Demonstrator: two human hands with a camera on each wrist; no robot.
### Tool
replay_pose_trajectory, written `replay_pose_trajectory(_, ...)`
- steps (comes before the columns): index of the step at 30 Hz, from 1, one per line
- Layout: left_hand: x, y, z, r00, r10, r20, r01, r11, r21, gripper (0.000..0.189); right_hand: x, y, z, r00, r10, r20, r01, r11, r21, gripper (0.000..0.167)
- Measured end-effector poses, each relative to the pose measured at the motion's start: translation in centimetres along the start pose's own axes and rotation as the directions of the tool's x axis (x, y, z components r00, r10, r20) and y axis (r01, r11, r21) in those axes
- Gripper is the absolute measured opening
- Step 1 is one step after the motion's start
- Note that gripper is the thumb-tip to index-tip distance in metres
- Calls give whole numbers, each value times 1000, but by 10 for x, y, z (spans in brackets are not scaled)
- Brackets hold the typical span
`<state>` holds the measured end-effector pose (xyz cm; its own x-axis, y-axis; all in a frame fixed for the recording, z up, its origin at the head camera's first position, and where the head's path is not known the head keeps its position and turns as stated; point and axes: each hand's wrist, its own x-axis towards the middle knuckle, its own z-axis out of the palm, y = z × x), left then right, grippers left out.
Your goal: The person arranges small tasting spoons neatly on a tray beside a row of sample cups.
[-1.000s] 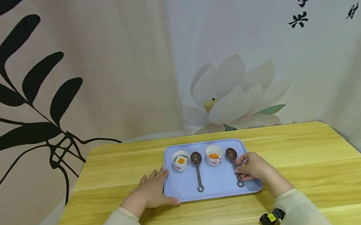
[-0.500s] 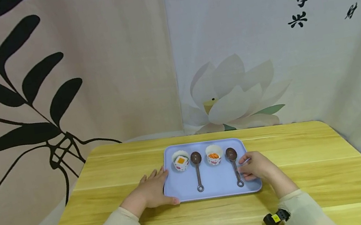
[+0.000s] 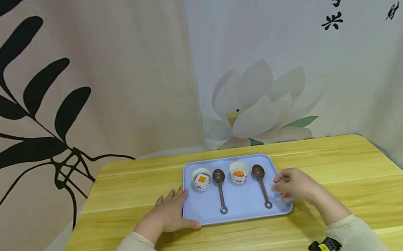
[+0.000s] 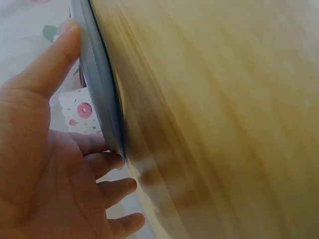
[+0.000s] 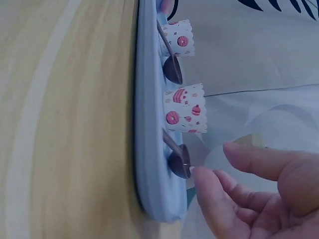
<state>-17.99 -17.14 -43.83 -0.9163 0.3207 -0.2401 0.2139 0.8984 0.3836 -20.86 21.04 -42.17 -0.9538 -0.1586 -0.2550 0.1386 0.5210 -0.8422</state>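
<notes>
A pale blue tray [image 3: 242, 201] lies on the table. My left hand [image 3: 168, 213] rests against its left edge, with the thumb at the near corner and the fingers spread; in the left wrist view the hand [image 4: 55, 164] touches the rim. On the tray stand two paper cups: the left cup [image 3: 203, 185] holds white and orange pieces, the right cup [image 3: 240, 179] orange pieces. A brown spoon [image 3: 221, 191] lies between the cups. To the right lies a second brown spoon [image 3: 263, 190]. Beside it, my right hand [image 3: 295, 184] hovers at the tray's right edge, fingers loosely bent, holding nothing.
The wooden table [image 3: 222, 250] extends around the tray on all sides. Behind it hangs a printed curtain [image 3: 139, 87] with dark leaves and a lotus.
My right hand has let go of the right spoon's handle and moved right, away from it. The spoon stays on the tray. My left hand has not moved.
</notes>
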Motion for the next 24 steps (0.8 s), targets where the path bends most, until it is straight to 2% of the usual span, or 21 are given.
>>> replay_pose_trajectory(7,-1,2,-1,1000,1,0,-1,1000,-1,117,-15,-4,-11,1000,-18,0,18,1000,-6,24)
replay_pose_trajectory(17,0,3,-1,1000,-2,-3,2,1000,4,117,-24,7,-22,996,-83,-40,81,995,-57,23)
replay_pose_trajectory(21,0,2,-1,1000,-4,0,4,1000,4,116,-26,10,-25,991,-120,-55,112,985,-129,24)
replay_pose_trajectory(24,-1,1,-1,1000,-3,2,3,1000,0,116,-27,12,-28,983,-171,-67,154,966,-207,21)
